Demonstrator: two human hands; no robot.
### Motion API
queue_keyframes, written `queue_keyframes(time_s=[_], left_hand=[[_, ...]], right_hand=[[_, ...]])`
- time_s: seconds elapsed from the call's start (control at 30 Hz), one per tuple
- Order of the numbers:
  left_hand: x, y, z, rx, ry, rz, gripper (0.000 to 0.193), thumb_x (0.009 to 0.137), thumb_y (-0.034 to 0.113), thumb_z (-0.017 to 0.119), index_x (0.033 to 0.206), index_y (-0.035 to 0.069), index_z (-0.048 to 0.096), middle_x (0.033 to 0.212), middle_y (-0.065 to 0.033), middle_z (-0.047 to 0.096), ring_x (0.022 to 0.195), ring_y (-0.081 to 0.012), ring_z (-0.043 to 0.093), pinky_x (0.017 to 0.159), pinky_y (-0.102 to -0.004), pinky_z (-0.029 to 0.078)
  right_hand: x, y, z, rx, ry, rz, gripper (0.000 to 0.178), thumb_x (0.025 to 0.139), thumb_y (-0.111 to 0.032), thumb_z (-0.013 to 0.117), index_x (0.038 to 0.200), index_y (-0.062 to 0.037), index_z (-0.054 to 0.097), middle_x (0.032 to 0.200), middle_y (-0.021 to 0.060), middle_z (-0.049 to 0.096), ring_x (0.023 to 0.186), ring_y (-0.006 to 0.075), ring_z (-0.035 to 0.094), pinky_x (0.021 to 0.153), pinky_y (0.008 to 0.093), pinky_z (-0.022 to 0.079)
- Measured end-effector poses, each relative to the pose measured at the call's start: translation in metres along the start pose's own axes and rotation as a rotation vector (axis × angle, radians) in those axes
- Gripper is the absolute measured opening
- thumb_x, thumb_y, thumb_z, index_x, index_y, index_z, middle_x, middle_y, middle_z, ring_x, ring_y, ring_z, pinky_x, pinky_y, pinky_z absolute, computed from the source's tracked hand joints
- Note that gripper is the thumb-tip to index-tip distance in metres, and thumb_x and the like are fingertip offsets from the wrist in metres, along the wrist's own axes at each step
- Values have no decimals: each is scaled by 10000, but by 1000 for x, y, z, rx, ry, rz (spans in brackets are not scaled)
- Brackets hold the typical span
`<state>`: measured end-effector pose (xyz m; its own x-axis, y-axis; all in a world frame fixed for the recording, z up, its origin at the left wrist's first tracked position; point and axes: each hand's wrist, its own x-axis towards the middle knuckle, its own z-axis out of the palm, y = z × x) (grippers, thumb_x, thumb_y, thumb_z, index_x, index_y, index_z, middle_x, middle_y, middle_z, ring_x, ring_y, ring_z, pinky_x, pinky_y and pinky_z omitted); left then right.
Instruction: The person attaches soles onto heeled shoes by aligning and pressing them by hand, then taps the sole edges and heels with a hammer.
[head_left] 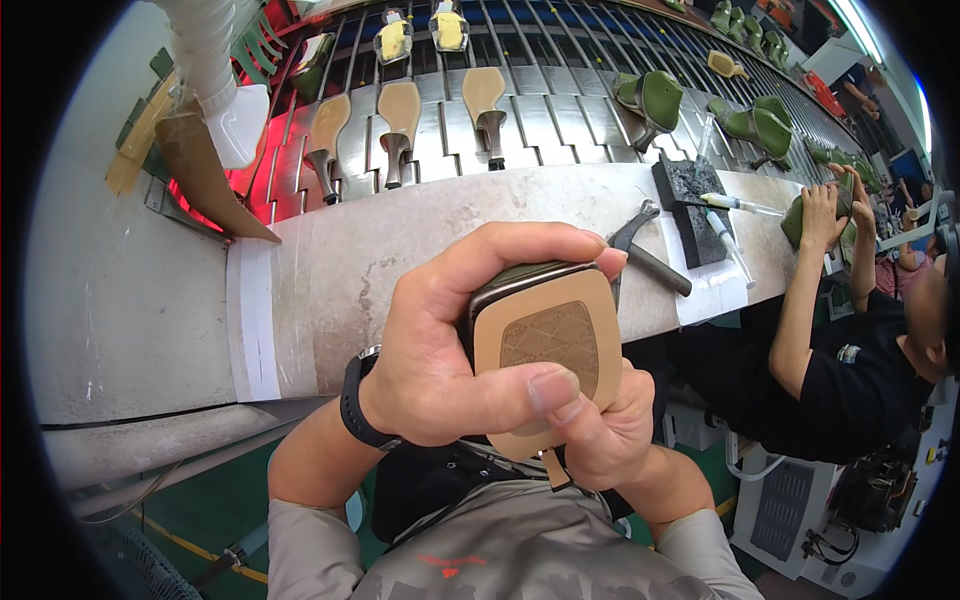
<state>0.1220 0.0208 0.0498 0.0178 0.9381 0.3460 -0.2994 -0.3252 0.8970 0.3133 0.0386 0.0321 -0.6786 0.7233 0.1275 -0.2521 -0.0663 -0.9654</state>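
A shoe (545, 325) is held up before me, its tan sole turned toward me, with a textured darker patch in the forefoot. Its toe points away and a slim heel (553, 468) shows at the near end. My left hand (435, 330) wraps the shoe's left side, fingers curled over the toe and thumb pressed flat on the sole. From the right, my right hand (618, 430) grips the narrower part, its thumb beside the left thumb. Most of the upper is hidden behind the sole; a dark green edge shows at the toe.
On the pale bench (330, 300) lie a hammer (650, 258), a black block (695, 225) and slim applicators (740, 205). Beyond runs a slatted conveyor (545, 125) carrying tan heeled soles (400, 115) and green shoes (655, 100). A white hose (205, 60) hangs left; a co-worker (850, 370) handles a green shoe at right.
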Motion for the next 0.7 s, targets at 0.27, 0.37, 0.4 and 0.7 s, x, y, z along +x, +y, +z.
queue_keyframes(time_s=[0.27,0.37,0.4,0.7], left_hand=[[8,47,4,125,24,-266,435,945,159,681,1314,-49,582,1341,-266,668,1253,-257,654,1013,-380,556],[11,44,8,112,41,-286,461,931,122,686,1341,-51,564,1383,-264,643,1285,-248,632,1057,-370,520],[12,40,8,76,42,-290,540,913,124,705,1392,-54,532,1437,-268,608,1323,-254,608,1099,-375,491],[13,-2,8,-176,-13,-65,895,859,192,755,1597,-38,304,1618,-270,407,1482,-301,454,1213,-422,377]], right_hand=[[1,7,7,5,-34,-71,319,1045,-122,626,768,22,691,688,57,711,603,69,624,522,262,469],[-2,2,2,-7,-48,-35,282,1046,-143,634,842,31,721,751,57,734,664,78,650,566,264,500],[0,-4,3,88,6,28,243,1049,-156,632,951,44,729,857,73,753,754,95,675,634,275,531],[16,-10,-26,178,90,147,455,1026,-323,650,1189,102,670,1060,192,750,867,239,756,698,364,635]])
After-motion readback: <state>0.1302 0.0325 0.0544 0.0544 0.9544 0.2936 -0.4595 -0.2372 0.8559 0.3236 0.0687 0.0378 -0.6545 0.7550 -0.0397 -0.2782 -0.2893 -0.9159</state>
